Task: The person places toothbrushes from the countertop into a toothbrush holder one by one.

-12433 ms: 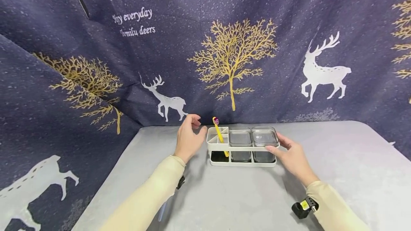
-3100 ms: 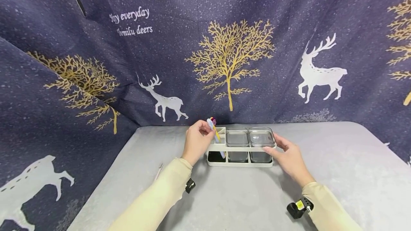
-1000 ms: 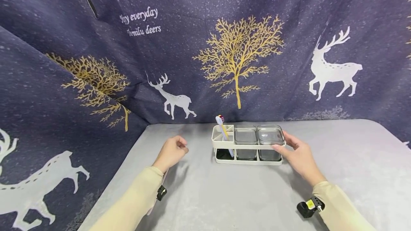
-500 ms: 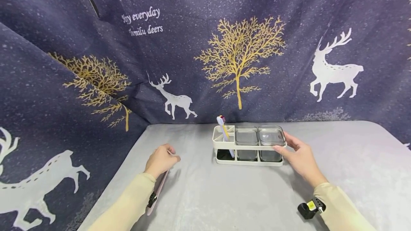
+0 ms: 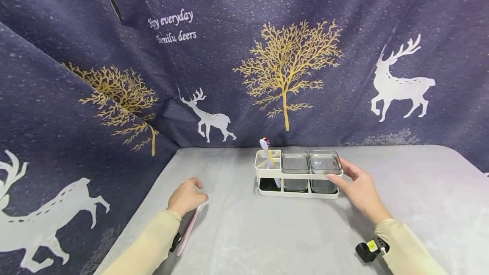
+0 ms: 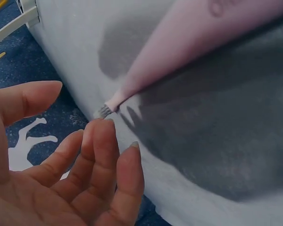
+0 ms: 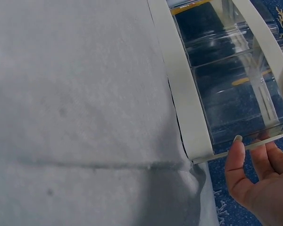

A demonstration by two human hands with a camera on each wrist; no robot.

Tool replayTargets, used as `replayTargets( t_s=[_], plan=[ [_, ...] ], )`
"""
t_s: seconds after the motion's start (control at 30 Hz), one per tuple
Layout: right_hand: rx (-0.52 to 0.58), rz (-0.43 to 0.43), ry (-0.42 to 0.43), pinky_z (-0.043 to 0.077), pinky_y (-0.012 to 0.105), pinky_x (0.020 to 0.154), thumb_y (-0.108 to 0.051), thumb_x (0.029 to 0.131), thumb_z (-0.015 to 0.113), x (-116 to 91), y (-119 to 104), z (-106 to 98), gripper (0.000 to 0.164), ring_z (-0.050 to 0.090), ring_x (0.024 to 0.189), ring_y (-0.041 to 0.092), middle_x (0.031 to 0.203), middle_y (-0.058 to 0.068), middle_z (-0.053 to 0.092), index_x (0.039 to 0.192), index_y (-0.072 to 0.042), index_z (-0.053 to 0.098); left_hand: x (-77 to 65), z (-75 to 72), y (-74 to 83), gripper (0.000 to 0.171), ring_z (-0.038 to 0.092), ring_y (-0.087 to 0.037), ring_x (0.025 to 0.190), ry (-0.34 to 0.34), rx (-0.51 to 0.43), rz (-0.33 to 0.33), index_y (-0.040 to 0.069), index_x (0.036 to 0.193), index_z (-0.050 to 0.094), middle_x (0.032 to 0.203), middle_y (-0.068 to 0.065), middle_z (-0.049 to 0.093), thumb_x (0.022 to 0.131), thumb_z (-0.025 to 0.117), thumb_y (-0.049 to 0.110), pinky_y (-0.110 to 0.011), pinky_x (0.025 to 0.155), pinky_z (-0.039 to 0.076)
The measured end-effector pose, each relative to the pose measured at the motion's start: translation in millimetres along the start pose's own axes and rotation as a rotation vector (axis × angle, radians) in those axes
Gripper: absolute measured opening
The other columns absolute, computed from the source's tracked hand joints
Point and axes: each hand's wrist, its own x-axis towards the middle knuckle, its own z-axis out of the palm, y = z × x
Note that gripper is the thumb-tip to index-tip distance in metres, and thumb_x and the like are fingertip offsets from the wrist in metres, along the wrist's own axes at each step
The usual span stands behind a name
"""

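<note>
In the head view a pink toothbrush (image 5: pixel 189 233) lies on the table's left side. My left hand (image 5: pixel 186 197) hovers at its bristle end, thumb spread away from the fingers. The left wrist view shows the fingertips (image 6: pixel 104 123) right at the bristles and the pink handle (image 6: pixel 165 52) stretching off to the upper right. My right hand (image 5: pixel 362 189) grips the right end of a white toothbrush holder (image 5: pixel 299 176), thumb on the front rim. Inside its left compartment lean a lavender toothbrush (image 5: pixel 268 155) and, mostly behind it, a yellow toothbrush (image 5: pixel 271 158).
Two clear cups, one in the middle slot (image 5: pixel 295 163) and one in the right slot (image 5: pixel 324 163), sit in the holder. Behind the grey table (image 5: pixel 263 237) hangs a dark blue cloth (image 5: pixel 229 67) with deer and trees. Each wrist carries a small black camera (image 5: pixel 367 251).
Earlier only the yellow toothbrush stood in the holder; my left hand then put the lavender one in, let go, and moved left to the pink toothbrush. The right hand keeps its grip.
</note>
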Motion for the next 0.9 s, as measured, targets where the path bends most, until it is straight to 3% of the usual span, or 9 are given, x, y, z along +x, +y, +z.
replayTargets(
  t_s=[0.23,0.43,0.9],
  plan=[
    [0.002,-0.007,0.010,0.033,0.059,0.106,-0.032,0.089,0.076,0.4,1.3,-1.5,0.075,0.041,0.133,0.044,0.139,0.028,0.049,0.147,0.002,0.041,-1.0,2.9,-4.2,0.032,0.057,-0.027,0.069,-0.052,0.064,0.022,0.004,0.099,0.066,0.079,-0.008,0.064,0.069,0.075,0.013,-0.042,0.059,0.048],
    [0.008,-0.013,0.005,0.033,0.059,0.107,-0.032,0.089,0.076,0.5,2.5,-0.1,0.075,0.042,0.133,0.044,0.138,0.028,0.051,0.147,0.001,0.042,-3.6,4.3,-7.5,0.020,0.055,-0.026,0.068,-0.101,0.105,-0.006,0.010,0.081,0.061,0.075,-0.005,0.059,0.069,0.076,0.011,-0.041,0.058,0.046],
    [-0.003,-0.012,0.014,0.034,0.059,0.106,-0.031,0.089,0.075,0.6,2.6,1.5,0.073,0.044,0.131,0.043,0.136,0.028,0.053,0.146,0.002,0.043,-6.2,7.9,-9.1,0.010,0.055,-0.026,0.065,-0.090,0.116,-0.003,0.013,0.072,0.059,0.069,-0.003,0.057,0.072,0.067,0.009,-0.040,0.055,0.044]
  ],
)
